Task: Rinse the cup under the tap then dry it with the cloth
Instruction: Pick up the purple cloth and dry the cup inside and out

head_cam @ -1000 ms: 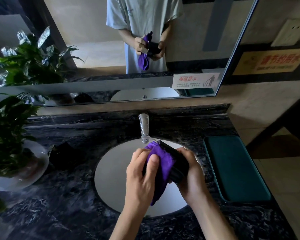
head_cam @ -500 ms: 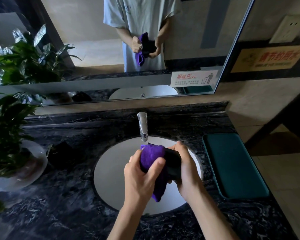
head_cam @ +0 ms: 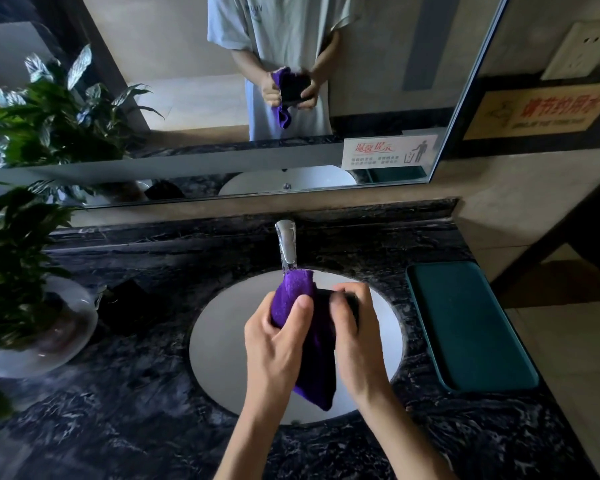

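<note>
Over the white sink basin (head_cam: 222,341), both hands work together. My right hand (head_cam: 357,344) grips a black cup (head_cam: 352,301), which its fingers mostly hide. A purple cloth (head_cam: 317,372) is pressed against the cup by my left hand (head_cam: 278,344), thumb on top. One end of the cloth stands up just below the chrome tap (head_cam: 286,245), and the other end hangs down between my wrists. No water is visibly running from the tap.
The basin is set in a dark marble counter (head_cam: 118,427). A green tray (head_cam: 465,323) lies to the right of it. A potted plant in a white bowl (head_cam: 42,334) stands at the left, with a dark object (head_cam: 132,303) beside it. A mirror (head_cam: 187,98) covers the wall behind.
My hands have turned the cup and shifted the cloth over it. The cloth's top end now stands higher, near the tap's spout, and more of the cup is covered by my right hand.
</note>
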{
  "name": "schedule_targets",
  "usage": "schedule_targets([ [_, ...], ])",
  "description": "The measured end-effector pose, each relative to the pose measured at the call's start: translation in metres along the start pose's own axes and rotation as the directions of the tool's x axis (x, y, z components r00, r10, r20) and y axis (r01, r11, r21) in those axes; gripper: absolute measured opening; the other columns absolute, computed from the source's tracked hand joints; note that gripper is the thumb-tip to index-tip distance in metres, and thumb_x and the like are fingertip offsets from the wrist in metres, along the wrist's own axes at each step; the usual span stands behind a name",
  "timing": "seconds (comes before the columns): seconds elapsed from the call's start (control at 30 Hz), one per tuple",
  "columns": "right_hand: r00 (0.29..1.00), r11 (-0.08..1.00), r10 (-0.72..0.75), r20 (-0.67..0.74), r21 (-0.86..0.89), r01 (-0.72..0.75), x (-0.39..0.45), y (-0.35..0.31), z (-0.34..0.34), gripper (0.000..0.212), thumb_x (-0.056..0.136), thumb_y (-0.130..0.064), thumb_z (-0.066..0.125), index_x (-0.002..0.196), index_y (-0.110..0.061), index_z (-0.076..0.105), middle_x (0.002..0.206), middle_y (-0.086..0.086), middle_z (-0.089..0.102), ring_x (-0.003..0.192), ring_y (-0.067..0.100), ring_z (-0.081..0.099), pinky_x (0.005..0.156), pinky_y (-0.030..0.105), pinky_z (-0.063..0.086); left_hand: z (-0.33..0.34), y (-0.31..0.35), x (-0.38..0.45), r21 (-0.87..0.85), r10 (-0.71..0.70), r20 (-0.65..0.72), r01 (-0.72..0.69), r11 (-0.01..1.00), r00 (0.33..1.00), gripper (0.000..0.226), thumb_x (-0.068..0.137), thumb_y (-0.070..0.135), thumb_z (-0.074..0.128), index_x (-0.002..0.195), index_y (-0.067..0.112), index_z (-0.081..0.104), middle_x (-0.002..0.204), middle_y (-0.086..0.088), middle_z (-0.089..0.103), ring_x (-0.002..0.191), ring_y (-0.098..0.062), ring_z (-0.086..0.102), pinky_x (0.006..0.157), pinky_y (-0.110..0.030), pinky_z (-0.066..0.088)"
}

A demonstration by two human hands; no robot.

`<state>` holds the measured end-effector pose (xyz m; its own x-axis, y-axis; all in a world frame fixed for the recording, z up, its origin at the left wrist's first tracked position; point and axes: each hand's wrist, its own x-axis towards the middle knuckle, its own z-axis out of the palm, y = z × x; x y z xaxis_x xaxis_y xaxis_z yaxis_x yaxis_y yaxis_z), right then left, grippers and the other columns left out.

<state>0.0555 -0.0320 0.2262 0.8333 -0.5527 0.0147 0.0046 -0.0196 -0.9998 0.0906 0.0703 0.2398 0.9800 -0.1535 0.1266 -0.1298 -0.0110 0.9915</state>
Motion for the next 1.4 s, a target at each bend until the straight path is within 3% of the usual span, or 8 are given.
schedule_targets([
  [0.2,0.889,0.905,0.4,0.223,0.053,-0.421,0.014,0.001,-0.01,0.062,0.084,-0.066,0.041,0.114,-0.018,0.065,0.109,0.011,0.076,0.098,0.024,0.075,0.081,0.046,0.063,-0.002,-0.003,-0.005,0.084,0.02,0.007,-0.02,0.996,1.0,0.04,0.085,0.041,0.071,0.069,0.008,0.055,0.056,0.013,0.049,0.052,-0.006,0.041,0.05,-0.022,0.039],
  [0.47,0.931,0.924,-0.298,0.21,-0.183,0.337,-0.004,0.015,-0.022,0.03,0.093,-0.048,0.052,0.122,-0.046,0.043,0.113,-0.022,0.06,0.102,0.003,0.062,0.082,0.012,0.046,-0.003,0.013,0.01,-0.013,-0.137,0.047,0.137,0.99,0.989,0.051,0.096,0.037,0.071,0.064,0.005,0.046,0.061,-0.002,0.042,0.059,-0.016,0.036,0.053,-0.032,0.03],
  [0.77,0.951,0.962,0.273,0.146,-0.051,-0.269,0.015,0.0,-0.017,0.044,0.091,-0.059,0.038,0.096,-0.018,0.055,0.08,0.005,0.063,0.063,0.02,0.061,0.041,0.027,0.043,0.006,0.016,-0.009,0.075,-0.047,0.082,0.041,0.996,0.996,0.021,0.094,0.001,0.072,0.079,0.001,0.058,0.051,0.013,0.063,0.04,0.0,0.057,0.044,-0.01,0.042],
  [0.93,0.919,0.943,-0.101,0.381,-0.257,0.21,0.0,0.015,-0.028,0.063,0.093,-0.069,0.042,0.145,-0.033,0.04,0.137,-0.007,0.054,0.125,0.0,0.054,0.099,0.02,0.048,-0.008,0.004,0.008,-0.045,-0.194,-0.044,0.192,0.98,0.98,0.049,0.091,0.039,0.07,0.065,0.005,0.049,0.061,-0.004,0.045,0.057,-0.017,0.039,0.054,-0.032,0.034],
  [1.0,0.922,0.89,-0.217,0.32,-0.324,0.321,0.0,0.018,-0.027,0.054,0.095,-0.061,0.042,0.134,-0.024,0.048,0.122,-0.001,0.062,0.109,0.009,0.061,0.089,0.025,0.05,-0.007,0.005,0.007,-0.047,-0.21,0.028,0.212,0.976,0.977,0.045,0.097,0.033,0.07,0.066,0.008,0.051,0.062,-0.005,0.045,0.059,-0.018,0.038,0.054,-0.032,0.033],
  [1.17,0.999,0.997,-0.034,0.038,-0.065,0.036,0.005,0.001,-0.017,0.037,0.094,-0.047,0.04,0.09,-0.014,0.056,0.071,-0.011,0.064,0.064,0.007,0.057,0.053,0.02,0.044,-0.003,0.005,-0.004,-0.036,-0.013,0.192,0.021,0.999,0.981,0.032,0.087,0.037,0.071,0.07,0.017,0.054,0.063,0.008,0.05,0.059,-0.01,0.043,0.054,-0.025,0.039],
  [1.3,0.845,0.846,0.495,0.202,0.11,-0.522,0.012,-0.01,-0.03,0.055,0.103,-0.051,0.033,0.063,-0.018,0.053,0.05,-0.005,0.046,0.039,0.009,0.04,0.038,0.018,0.026,-0.004,-0.001,-0.006,0.16,-0.014,0.342,-0.043,0.986,0.94,0.023,0.082,0.04,0.074,0.077,0.023,0.06,0.063,0.006,0.059,0.058,-0.009,0.051,0.054,-0.035,0.048],
  [1.4,0.838,0.878,0.448,0.311,0.025,-0.479,0.013,-0.009,-0.036,0.06,0.102,-0.062,0.032,0.076,-0.018,0.064,0.058,0.0,0.055,0.044,0.012,0.05,0.04,0.024,0.031,-0.002,0.0,-0.012,0.071,-0.018,0.271,-0.002,0.997,0.962,0.02,0.089,0.027,0.073,0.08,0.011,0.064,0.062,0.001,0.066,0.056,-0.012,0.061,0.052,-0.035,0.051],
])
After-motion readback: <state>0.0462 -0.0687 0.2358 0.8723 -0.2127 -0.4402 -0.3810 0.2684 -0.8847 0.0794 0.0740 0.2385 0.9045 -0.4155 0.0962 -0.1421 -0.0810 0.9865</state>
